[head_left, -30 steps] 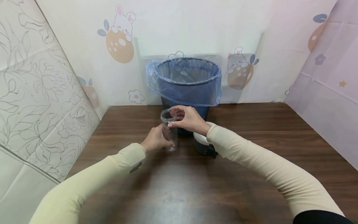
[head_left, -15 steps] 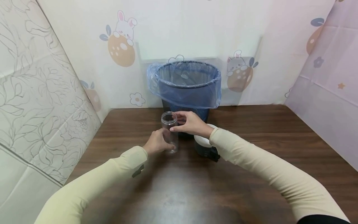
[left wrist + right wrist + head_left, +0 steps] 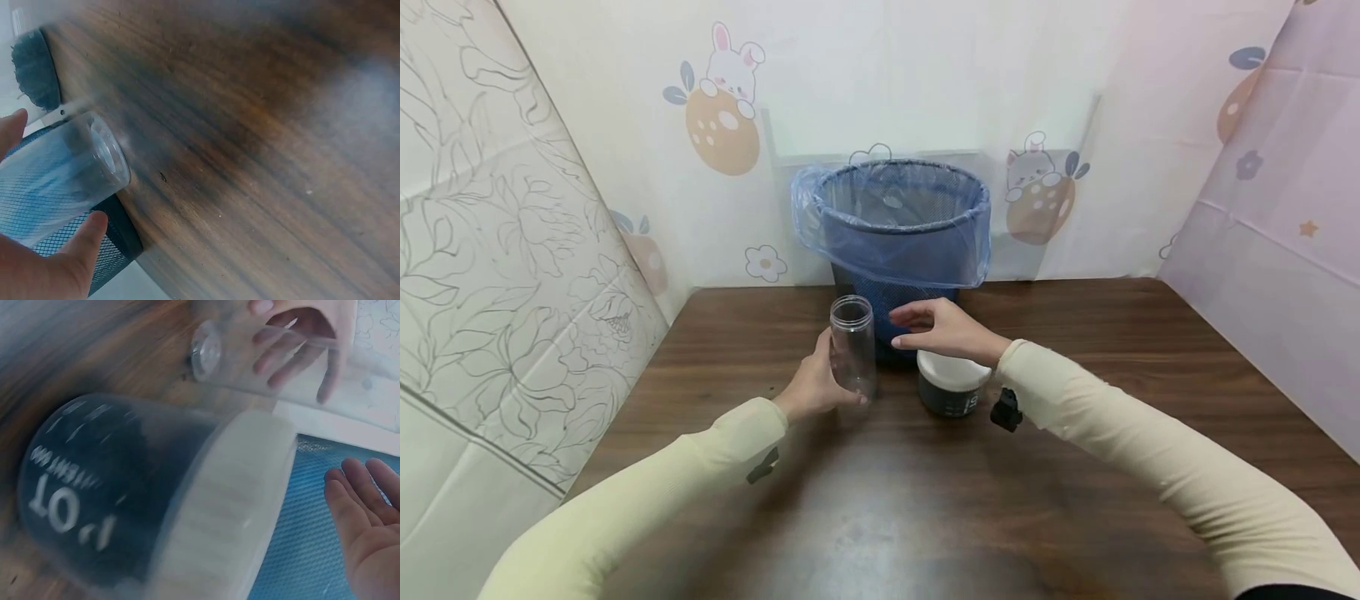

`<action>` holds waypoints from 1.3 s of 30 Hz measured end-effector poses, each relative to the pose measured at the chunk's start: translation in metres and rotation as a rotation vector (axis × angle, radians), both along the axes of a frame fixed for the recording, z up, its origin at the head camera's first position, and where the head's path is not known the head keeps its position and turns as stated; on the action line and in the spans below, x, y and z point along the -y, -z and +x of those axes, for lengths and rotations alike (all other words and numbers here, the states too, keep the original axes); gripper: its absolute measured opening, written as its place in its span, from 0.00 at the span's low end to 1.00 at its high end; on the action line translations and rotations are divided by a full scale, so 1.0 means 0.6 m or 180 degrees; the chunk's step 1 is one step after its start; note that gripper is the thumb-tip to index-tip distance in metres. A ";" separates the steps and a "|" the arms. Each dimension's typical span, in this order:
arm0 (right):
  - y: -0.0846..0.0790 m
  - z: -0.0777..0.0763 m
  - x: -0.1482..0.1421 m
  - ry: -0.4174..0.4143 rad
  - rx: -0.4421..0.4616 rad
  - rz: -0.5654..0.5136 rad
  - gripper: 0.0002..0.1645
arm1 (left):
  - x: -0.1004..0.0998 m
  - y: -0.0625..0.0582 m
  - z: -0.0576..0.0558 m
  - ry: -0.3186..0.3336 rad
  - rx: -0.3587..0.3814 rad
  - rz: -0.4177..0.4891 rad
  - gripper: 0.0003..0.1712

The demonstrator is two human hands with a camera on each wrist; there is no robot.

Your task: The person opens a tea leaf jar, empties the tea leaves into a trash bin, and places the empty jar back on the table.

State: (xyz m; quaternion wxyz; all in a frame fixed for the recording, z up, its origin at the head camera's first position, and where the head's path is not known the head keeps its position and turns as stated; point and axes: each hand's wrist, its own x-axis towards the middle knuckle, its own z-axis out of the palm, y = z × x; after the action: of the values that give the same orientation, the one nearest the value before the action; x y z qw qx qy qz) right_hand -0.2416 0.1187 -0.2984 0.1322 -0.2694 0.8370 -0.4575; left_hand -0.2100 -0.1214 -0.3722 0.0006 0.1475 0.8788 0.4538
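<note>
A clear, lidless plastic jar point(image 3: 853, 354) with a threaded neck stands upright on the table. My left hand point(image 3: 812, 379) holds it low, with the thumb in front and the fingers around the far side; through its wall, the left fingers point(image 3: 294, 359) show in the right wrist view. My right hand point(image 3: 951, 329) hovers to the right of the jar, apart from it, its fingers loosely extended and holding nothing. Below the right hand sits a dark tub with a white lid point(image 3: 951, 383); in the right wrist view pale lettering marks the tub point(image 3: 125, 494).
Behind both containers a mesh waste bin point(image 3: 898, 258) lined with a blue plastic bag stands near the back wall. The wooden table point(image 3: 880, 500) runs forward from there. Printed cloth walls point(image 3: 587, 250) border the back and sides.
My right hand has moved from the jar's neck to the right, over the tub, uncovering more of it. My left hand stays at the jar, which keeps about the same place.
</note>
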 end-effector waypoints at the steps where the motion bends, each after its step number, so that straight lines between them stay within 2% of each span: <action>1: 0.001 0.000 -0.005 0.0015 -0.0011 0.0027 0.30 | 0.000 -0.001 0.004 -0.0008 0.0020 0.0036 0.69; 4: 0.008 0.001 -0.023 0.0045 -0.0078 0.0073 0.30 | 0.003 0.000 0.013 -0.0093 0.0069 0.0042 0.69; 7: 0.012 0.002 -0.041 0.0069 -0.0179 0.0153 0.30 | 0.005 0.000 0.025 -0.0299 0.0232 -0.0103 0.68; 10: 0.013 0.005 -0.057 0.0096 -0.0351 0.0319 0.29 | 0.007 -0.003 0.039 -0.0473 0.0415 -0.0251 0.62; 12: 0.014 0.004 -0.065 0.0111 -0.0528 0.0495 0.30 | 0.006 -0.006 0.051 -0.0519 0.0521 -0.0323 0.55; 15: 0.015 0.006 -0.074 0.0147 -0.0762 0.0803 0.31 | -0.002 -0.009 0.070 -0.0405 0.0556 -0.0385 0.43; 18: 0.017 0.008 -0.080 0.0176 -0.0924 0.1050 0.36 | -0.020 -0.007 0.085 -0.0104 0.0480 -0.0416 0.34; 20: 0.019 0.009 -0.081 0.0196 -0.0982 0.1206 0.40 | -0.037 -0.005 0.090 0.0136 0.0453 -0.0412 0.32; 23: 0.024 0.013 -0.080 0.0188 -0.0944 0.1384 0.49 | -0.066 -0.001 0.089 0.0393 0.0478 -0.0392 0.34; 26: 0.031 0.018 -0.077 0.0154 -0.0875 0.1523 0.56 | -0.094 0.002 0.082 0.0500 0.0538 -0.0423 0.40; 32: 0.043 0.023 -0.074 0.0177 -0.1162 0.1556 0.56 | -0.132 0.015 0.061 0.0426 0.0477 -0.0467 0.51; 35: 0.045 0.026 -0.074 0.0188 -0.1216 0.1482 0.54 | -0.137 0.022 0.054 0.0344 0.0519 -0.0413 0.53; 39: 0.046 0.034 -0.078 0.0170 -0.1156 0.1428 0.54 | -0.133 0.027 0.056 0.0327 0.0538 -0.0311 0.55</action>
State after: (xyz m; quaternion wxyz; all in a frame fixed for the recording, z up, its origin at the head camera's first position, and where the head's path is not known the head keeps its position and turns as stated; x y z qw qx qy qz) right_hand -0.2210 0.1652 -0.3262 0.0245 -0.2889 0.9341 -0.2085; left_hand -0.1766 -0.0414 -0.3882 0.1051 0.1534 0.8880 0.4205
